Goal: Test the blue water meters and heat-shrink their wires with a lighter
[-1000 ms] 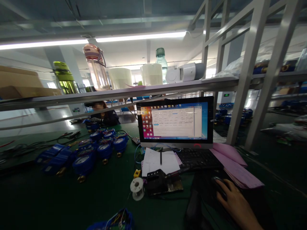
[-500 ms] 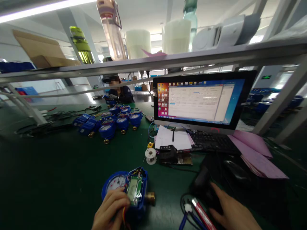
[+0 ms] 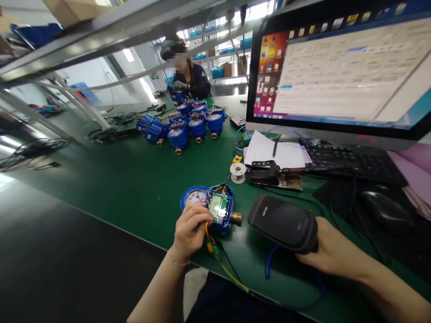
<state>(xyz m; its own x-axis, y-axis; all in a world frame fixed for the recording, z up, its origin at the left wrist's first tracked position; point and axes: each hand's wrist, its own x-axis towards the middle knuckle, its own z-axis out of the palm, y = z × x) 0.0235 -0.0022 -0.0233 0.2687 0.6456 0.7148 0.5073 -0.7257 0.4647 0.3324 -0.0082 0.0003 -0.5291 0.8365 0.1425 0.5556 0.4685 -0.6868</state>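
Note:
A blue water meter [image 3: 215, 207] with an open top, a green circuit board and a brass fitting lies on the green table [image 3: 134, 179]. My left hand [image 3: 190, 231] grips its near side, fingers curled round the casing. Yellow and green wires trail from the meter toward me. My right hand [image 3: 332, 253] holds a black handheld scanner [image 3: 284, 222] just right of the meter, its head turned toward the meter.
A monitor [image 3: 340, 72], keyboard [image 3: 353, 159] and mouse [image 3: 385, 208] stand at the right. A solder spool [image 3: 238, 172], a black device [image 3: 267, 172] and papers [image 3: 274, 152] lie behind the meter. Several blue meters [image 3: 188, 123] sit further back, near a seated co-worker [image 3: 191, 76].
My right hand left the mouse, reached down to the scanner and lifted it beside the meter. My left hand stayed on the meter. My head tilted down and moved closer.

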